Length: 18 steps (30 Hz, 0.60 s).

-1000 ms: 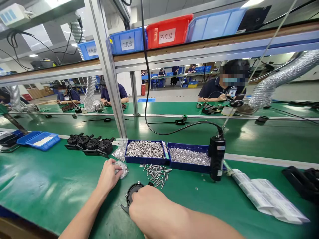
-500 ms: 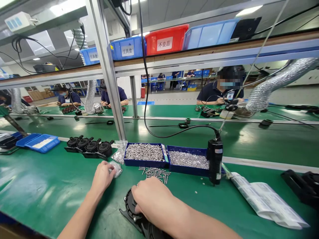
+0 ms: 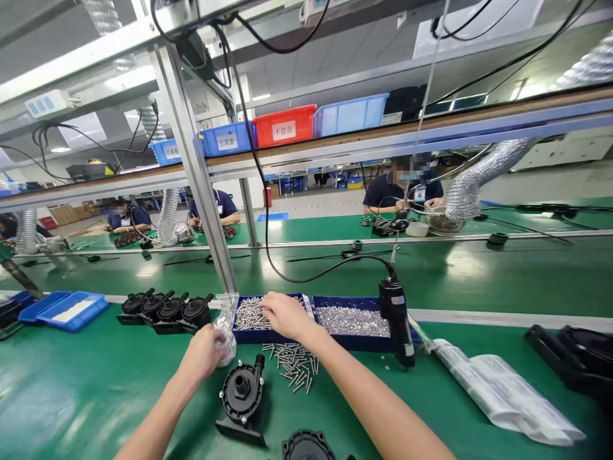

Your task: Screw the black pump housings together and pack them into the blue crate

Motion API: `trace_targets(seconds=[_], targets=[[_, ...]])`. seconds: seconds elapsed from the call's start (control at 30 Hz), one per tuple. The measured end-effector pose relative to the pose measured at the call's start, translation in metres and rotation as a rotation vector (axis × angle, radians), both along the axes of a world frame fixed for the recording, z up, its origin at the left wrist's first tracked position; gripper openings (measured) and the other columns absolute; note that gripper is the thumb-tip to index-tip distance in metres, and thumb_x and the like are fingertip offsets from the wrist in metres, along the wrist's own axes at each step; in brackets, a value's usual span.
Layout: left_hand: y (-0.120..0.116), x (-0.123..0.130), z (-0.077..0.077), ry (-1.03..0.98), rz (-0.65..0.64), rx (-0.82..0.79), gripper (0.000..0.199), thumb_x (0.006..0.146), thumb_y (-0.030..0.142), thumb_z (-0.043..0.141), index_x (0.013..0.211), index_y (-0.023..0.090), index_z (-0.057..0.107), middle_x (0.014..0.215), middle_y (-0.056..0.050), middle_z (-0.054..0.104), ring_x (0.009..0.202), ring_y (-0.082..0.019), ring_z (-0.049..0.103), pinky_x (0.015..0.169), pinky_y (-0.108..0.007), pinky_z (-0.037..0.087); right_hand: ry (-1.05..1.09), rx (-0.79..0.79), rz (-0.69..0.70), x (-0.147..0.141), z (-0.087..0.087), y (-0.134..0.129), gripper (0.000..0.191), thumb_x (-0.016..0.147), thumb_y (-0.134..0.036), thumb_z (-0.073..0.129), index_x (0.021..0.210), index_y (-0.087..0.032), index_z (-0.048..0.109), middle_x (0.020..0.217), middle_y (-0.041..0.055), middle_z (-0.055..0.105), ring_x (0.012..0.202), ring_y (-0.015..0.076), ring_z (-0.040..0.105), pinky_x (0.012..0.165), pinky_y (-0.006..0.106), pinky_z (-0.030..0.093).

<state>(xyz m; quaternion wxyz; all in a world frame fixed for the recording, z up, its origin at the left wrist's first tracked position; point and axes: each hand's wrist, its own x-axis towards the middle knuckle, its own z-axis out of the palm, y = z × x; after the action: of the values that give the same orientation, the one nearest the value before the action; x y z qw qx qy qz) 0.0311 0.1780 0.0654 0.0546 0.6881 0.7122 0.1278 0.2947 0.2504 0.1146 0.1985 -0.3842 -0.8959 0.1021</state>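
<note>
While the right hand (image 3: 283,314) is hanging over the screw tray (image 3: 258,335) near the middle of the frame, its fingers are bending down among the loose screws, and whether they are grasping one I cannot tell. The left hand (image 3: 205,352), left of centre, is curling its fingers against a clear plastic bag (image 3: 232,348); whether they are pinching a piece inside is not showing. The black housing (image 3: 242,395) is standing on the green table (image 3: 119,402) in the lower middle, between the two forearms and touched by neither hand, with small metal fittings showing around its rim. Because it is sitting so near the left forearm, a careless sweep could be knocking it askew and, if those fittings are loose, shaking them out. The screws are lying at all angles, so the fingers could be picking up two at once or dropping one onto the screw pile (image 3: 297,367) just below the tray. The bag's slack film could be catching on the fingertips and spilling small pieces. Right of centre, the power screwdriver (image 3: 396,319) is hanging by the washer tray (image 3: 342,340), where a bumping right forearm could be setting it swinging. A second black part (image 3: 307,447) is poking in at the bottom edge, mostly out of view.
</note>
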Motion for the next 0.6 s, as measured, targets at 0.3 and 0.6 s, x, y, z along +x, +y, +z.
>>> trace_targets(seconds=[0.3, 0.6], targets=[[0.001, -0.005, -0.009, 0.092, -0.019, -0.011, 0.013, 0.072, 0.007, 0.072, 0.074, 0.018, 0.078, 0.094, -0.008, 0.068, 0.092, -0.026, 0.068, 0.080, -0.030, 0.044, 0.006, -0.008, -0.034, -0.023, -0.040, 0.011, 0.022, 0.102, -0.024, 0.062, 0.115, -0.021, 0.079, 0.116, 0.0108, 0.072, 0.113, 0.0270, 0.065, 0.095, 0.035, 0.048], [0.006, -0.004, -0.029, 0.091, -0.009, 0.014, 0.021, 0.087, 0.004, 0.055, 0.078, 0.017, 0.068, 0.098, -0.011, 0.066, 0.099, -0.026, 0.066, 0.085, -0.032, 0.045, 0.014, 0.004, -0.122, -0.013, -0.034, 0.019, 0.026, 0.103, -0.016, 0.052, 0.101, -0.018, 0.078, 0.108, 0.0104, 0.075, 0.106, 0.0253, 0.069, 0.089, 0.033, 0.047]])
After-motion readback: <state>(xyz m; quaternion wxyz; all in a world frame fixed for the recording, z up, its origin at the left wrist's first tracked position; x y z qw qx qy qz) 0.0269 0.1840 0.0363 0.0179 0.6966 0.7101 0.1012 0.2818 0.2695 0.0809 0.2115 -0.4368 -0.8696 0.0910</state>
